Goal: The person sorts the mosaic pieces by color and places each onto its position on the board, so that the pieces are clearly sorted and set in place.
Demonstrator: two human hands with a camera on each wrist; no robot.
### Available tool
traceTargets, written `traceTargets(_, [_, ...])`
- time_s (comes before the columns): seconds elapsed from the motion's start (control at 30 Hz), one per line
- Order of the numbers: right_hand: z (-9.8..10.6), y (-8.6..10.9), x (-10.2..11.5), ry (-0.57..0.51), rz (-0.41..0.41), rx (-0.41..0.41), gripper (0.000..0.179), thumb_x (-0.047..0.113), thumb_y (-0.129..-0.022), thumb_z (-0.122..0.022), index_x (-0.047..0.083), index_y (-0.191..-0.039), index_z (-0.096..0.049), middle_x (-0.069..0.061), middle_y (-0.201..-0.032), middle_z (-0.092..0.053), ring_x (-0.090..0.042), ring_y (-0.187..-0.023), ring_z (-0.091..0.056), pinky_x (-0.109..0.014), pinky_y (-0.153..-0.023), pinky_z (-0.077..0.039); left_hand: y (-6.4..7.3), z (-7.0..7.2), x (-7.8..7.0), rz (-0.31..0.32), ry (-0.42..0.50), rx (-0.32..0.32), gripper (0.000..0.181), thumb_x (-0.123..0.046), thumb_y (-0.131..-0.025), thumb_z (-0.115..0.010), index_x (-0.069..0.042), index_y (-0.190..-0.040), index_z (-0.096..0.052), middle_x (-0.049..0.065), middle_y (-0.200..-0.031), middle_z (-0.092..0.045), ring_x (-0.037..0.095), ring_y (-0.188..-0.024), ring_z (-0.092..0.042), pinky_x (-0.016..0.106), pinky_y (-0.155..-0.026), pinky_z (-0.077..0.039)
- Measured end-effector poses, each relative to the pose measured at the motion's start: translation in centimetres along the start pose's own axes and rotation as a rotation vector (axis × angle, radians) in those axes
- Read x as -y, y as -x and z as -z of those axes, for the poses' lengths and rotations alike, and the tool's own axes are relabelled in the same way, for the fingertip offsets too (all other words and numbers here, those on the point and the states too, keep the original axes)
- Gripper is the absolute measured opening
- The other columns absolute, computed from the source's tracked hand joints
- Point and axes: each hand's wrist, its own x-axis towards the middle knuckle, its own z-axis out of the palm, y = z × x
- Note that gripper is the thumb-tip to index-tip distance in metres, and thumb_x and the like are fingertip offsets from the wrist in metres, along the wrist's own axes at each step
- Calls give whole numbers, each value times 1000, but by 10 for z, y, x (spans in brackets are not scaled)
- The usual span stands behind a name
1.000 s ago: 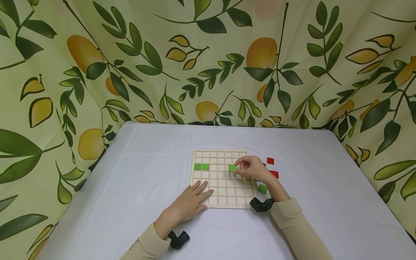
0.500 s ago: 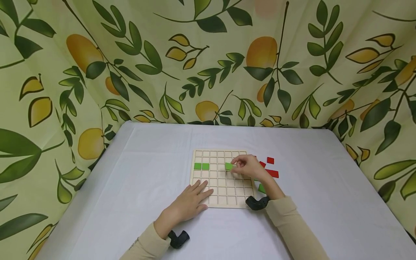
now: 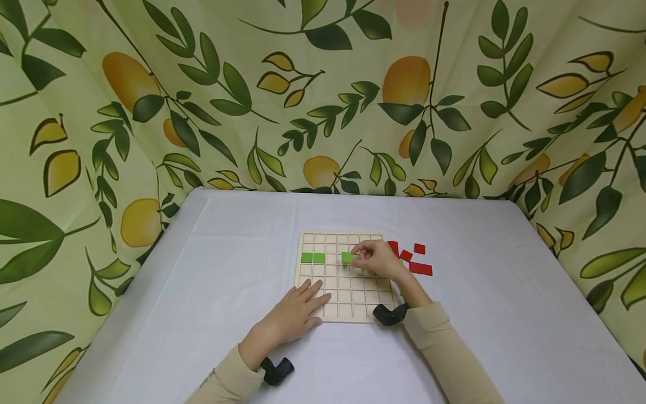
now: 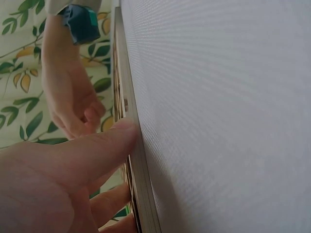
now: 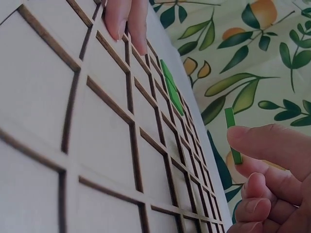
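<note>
A pale wooden grid board [image 3: 358, 297] lies on the white table. Two green square tiles [image 3: 313, 258] sit side by side in cells near its left edge. Between thumb and fingers, my right hand [image 3: 375, 258] pinches another green tile [image 5: 233, 136], held above the board as the right wrist view shows. My left hand [image 3: 292, 314] rests with fingers spread on the board's near left corner. In the left wrist view its thumb [image 4: 104, 143] lies against the board's edge.
Right of the board lie several red pieces, among them a long red piece [image 3: 421, 269] and a red square tile [image 3: 419, 248]. Green pieces there are partly hidden by the right arm. A leaf-and-fruit patterned curtain [image 3: 343, 112] hangs behind the table.
My right hand has moved left over the board with the green tile, bringing more of the red pieces into view. The left hand has stayed in place.
</note>
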Motion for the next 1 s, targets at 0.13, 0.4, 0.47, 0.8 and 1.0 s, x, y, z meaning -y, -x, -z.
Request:
traceTargets(0.13, [-5, -3, -1, -5, 0, 11, 24, 10, -78, -78, -4, -96, -69, 2, -66, -49, -10, -61, -44, -17, -53, -36, 0, -1, 1, 0, -1, 6, 51, -31, -97, -54, -17, -146, -44, 12, -159, -32, 36, -148, -28, 55, -117, -32])
traceTargets(0.4, [-13, -8, 2, -35, 17, 24, 25, 10, -78, -77, -5, -97, -68, 3, -64, -49, -11, -60, -44, -17, -51, -36, -1, -2, 2, 3, -24, 10, 52, -32, -97, -54, -18, -146, -43, 11, -159, -32, 35, -148, -29, 53, -118, -33])
traceTargets(0.47, [-14, -8, 2, -36, 19, 29, 25, 10, -78, -77, -5, -97, -68, 2, -64, -49, -11, -60, -44, -17, -51, -35, 0, -2, 2, 3, -21, 15, 52, -31, -97, -54, -18, -146, -43, 11, -159, -31, 35, -148, -29, 54, -117, -33])
traceTargets(0.8, [-19, -16, 3, -1, 16, 14, 25, 8, -78, -77, -4, -97, -68, 2, -66, -50, -10, -61, -43, -17, -52, -35, -2, -2, 2, -3, -25, -1, 51, -32, -97, -53, -18, -145, -44, 12, -159, -32, 36, -148, -29, 54, -117, -33])
traceTargets(1.0, [-25, -20, 7, 26, 15, 22, 24, 9, -77, -77, -3, -97, -69, 1, -66, -52, -10, -60, -44, -18, -53, -36, -1, -1, 2, -9, -28, 1, 51, -31, -97, -54, -18, -145, -44, 12, -158, -32, 36, -148, -29, 54, -117, -33])
